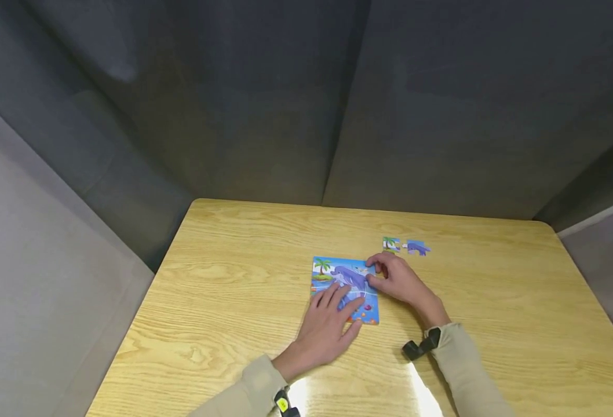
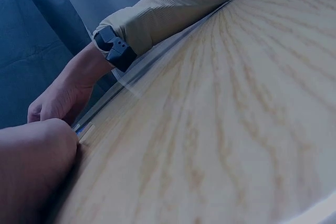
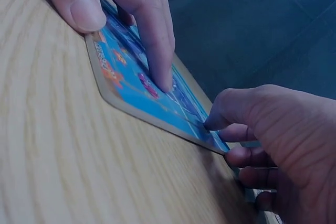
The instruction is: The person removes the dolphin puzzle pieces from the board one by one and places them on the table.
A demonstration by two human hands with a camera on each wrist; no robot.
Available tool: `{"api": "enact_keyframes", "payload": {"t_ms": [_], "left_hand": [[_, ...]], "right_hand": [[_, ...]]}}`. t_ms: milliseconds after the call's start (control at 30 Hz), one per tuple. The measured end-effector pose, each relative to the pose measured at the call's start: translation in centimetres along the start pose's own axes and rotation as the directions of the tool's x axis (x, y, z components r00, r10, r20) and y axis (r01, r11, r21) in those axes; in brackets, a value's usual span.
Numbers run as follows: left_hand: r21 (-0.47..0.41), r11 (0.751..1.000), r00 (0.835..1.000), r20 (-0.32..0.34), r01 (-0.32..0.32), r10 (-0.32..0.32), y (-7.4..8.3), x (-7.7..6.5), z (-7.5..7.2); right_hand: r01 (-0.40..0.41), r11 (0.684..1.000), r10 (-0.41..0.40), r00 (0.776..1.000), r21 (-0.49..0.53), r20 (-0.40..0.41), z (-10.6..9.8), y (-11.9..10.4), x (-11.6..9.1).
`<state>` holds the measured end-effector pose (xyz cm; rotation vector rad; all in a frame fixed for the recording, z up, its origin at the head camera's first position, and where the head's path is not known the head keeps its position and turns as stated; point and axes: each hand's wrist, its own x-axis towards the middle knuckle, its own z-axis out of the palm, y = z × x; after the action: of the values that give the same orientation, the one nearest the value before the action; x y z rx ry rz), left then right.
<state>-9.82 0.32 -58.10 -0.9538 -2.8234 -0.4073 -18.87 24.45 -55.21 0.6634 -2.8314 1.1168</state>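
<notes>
A jigsaw puzzle (image 1: 323, 279) with a dolphin, a palm tree and blue sea lies flat on the wooden table. My left hand (image 1: 327, 325) rests across its lower left part, fingers spread and fairly straight on the picture. At the right edge is my right hand (image 1: 399, 280), fingers curled. The right wrist view shows its thumb (image 3: 231, 107) on top of the picture and the other fingers bent at the puzzle's rim, gripping the edge there. Whether a loose piece is between them I cannot tell. In the left wrist view the puzzle is mostly hidden behind the left hand (image 2: 37, 166).
Two loose puzzle pieces lie beyond the right hand: one with a palm tree (image 1: 390, 244), another with a purple dolphin (image 1: 416, 248). The wooden table (image 1: 223, 289) ends at dark grey curtains (image 1: 265, 116) behind. A black wrist camera (image 1: 422, 345) sits on the right forearm.
</notes>
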Motion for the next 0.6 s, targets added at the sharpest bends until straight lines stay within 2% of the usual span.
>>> {"api": "enact_keyframes", "payload": {"t_ms": [400,600], "left_hand": [[0.000,1.000,1.000,0.009,-0.004,0.004,0.20,0.02,-0.19],[-0.006,1.000,1.000,0.017,-0.004,0.004,0.20,-0.08,-0.20]], "right_hand": [[-0.024,0.999,0.023,0.999,-0.032,-0.044,0.39,-0.10,0.12],[-0.037,0.999,0.039,0.998,0.031,-0.056,0.26,-0.15,0.06]]}}
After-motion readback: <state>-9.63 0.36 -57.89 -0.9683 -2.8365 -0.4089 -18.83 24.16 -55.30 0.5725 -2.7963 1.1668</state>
